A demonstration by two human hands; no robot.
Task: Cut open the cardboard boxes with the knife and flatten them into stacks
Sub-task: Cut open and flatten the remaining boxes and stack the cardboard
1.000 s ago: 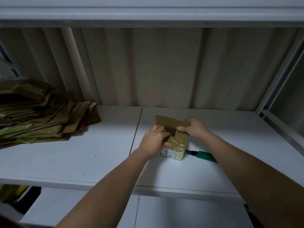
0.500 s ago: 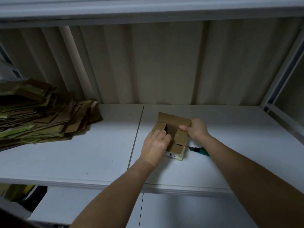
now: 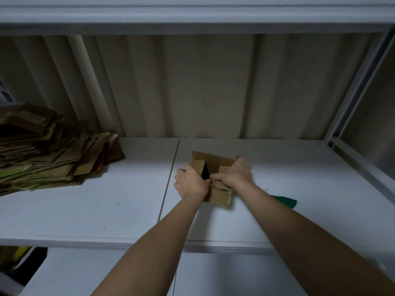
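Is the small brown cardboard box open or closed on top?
Open: the small brown cardboard box has its top flaps spread apart, showing a dark gap inside.

Both forearms outstretched, left hand [image 3: 191,182] and right hand [image 3: 236,175] curled, thumbs nearly touching.

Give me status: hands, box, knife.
Both hands, left and right, grip the small box, flaps open. Knife lies on shelf, unheld. Flattened stack far left.
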